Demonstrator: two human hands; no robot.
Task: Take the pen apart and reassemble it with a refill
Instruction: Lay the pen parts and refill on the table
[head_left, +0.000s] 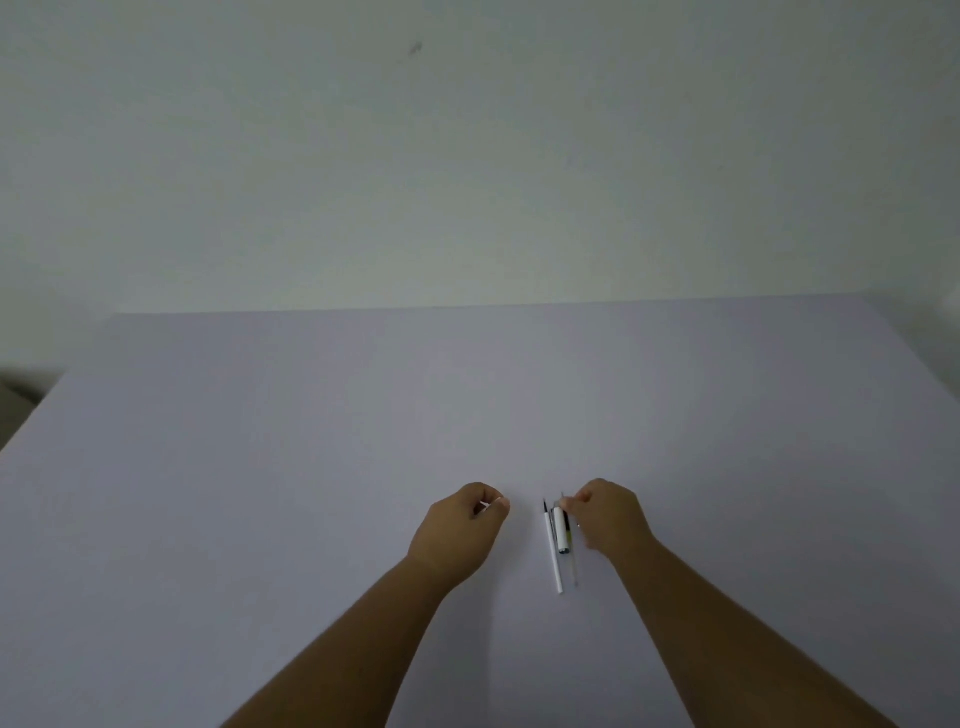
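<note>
On the pale lavender table (311, 441), near the front edge and a bit right of centre, the pen is lying in pieces. Nearest the middle is a long thin white tube (554, 556) with a dark tip pointing away from the person, running almost straight front to back. Just beside it on the right sits a shorter, fatter white barrel piece (560, 530) with a dark end toward the person. Right of that there's a thin greyish rod (574, 569), probably a refill, but it's too thin and blurry to be sure. All three lie roughly parallel and close together, and whether they actually touch is hard to say.

The right hand (608, 517) is right up against the far end of that cluster, fingers curled in and pinched together at the top of the parts. It seems to be gripping something small there, though I honestly can't tell what.

The left hand (462, 530) is well apart from the parts, off to the left, curled into a loose fist with a small white piece (488, 506) pinched between thumb and fingers. Both bare forearms come in from the bottom of the view. Behind the table is just a plain off-white wall (467, 156) with a small dark smudge (415, 49) up high
</note>
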